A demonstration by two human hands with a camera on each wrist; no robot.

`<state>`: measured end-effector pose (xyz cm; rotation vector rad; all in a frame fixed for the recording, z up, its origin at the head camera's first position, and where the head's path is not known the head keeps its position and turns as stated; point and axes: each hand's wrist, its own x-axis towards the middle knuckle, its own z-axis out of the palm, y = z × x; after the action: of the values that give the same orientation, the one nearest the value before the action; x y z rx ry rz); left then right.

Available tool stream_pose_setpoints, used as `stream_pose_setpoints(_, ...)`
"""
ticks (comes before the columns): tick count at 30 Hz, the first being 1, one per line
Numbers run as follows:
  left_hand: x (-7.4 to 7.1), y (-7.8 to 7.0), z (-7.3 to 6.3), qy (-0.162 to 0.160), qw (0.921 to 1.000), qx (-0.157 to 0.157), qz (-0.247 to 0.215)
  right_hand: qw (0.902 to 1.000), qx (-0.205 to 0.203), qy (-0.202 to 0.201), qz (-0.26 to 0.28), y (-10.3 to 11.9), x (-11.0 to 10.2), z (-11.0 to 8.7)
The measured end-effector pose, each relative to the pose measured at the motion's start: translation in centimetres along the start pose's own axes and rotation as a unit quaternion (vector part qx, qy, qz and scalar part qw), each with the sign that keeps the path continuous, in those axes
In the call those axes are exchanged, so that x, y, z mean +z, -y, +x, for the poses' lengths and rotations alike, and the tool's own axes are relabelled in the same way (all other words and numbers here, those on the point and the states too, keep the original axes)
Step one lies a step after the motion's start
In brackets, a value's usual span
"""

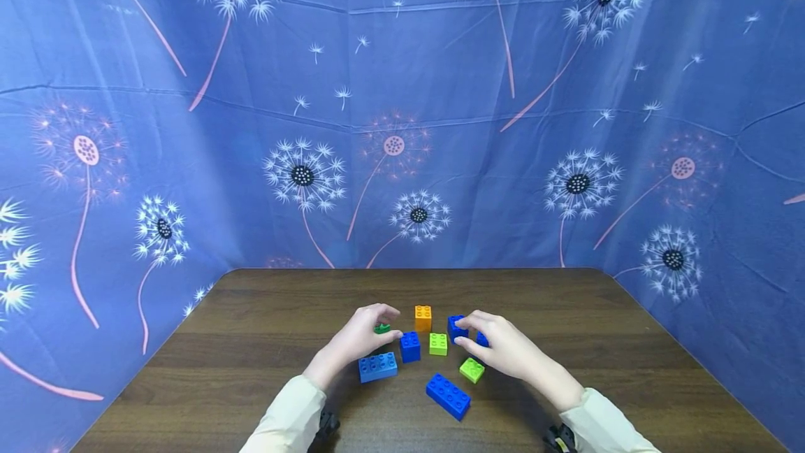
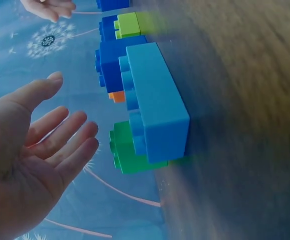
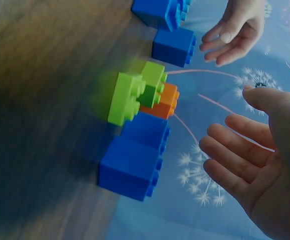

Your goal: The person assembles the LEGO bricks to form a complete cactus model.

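My left hand (image 1: 358, 335) hovers with loosely bent fingers and nothing in its grasp. Partly behind it is a green brick (image 1: 381, 329); in the left wrist view this green brick (image 2: 130, 150) stands beside the long light-blue brick (image 2: 157, 95), apart from the fingers. A dark-blue brick (image 1: 410, 347) lies just right of the left thumb. My right hand (image 1: 506, 348) is also raised, relaxed and holding nothing. Around it are two dark-blue bricks, one (image 1: 454, 331) near the fingertips and another (image 1: 483, 339) mostly hidden; the right wrist view shows a blue brick (image 3: 127, 167) clear of the palm.
Between the hands stand an orange brick (image 1: 423, 318) and a lime brick (image 1: 438, 344). Closer to me lie a second lime brick (image 1: 472, 370) and a long dark-blue brick (image 1: 448, 396). The brown wooden table (image 1: 283, 299) meets a blue dandelion-print cloth (image 1: 478, 180) behind.
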<state>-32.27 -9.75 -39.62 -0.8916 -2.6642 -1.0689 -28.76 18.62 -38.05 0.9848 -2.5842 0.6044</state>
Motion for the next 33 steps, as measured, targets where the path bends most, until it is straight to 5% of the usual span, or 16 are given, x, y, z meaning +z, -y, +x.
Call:
stream_pose_setpoints(8, 0.6, 0.1, 0.2, 0.018, 0.9998, 0.006, -0.001, 0.9995, -0.025, 0.021, 0.005, 0.6, 1.1, 0.2)
stream_pose_setpoints(33, 1.6, -0.2, 0.2, 0.071, 0.9967, -0.038, 0.011, 0.9914, -0.008, 0.129, 0.021, 2.2, 2.5, -0.1)
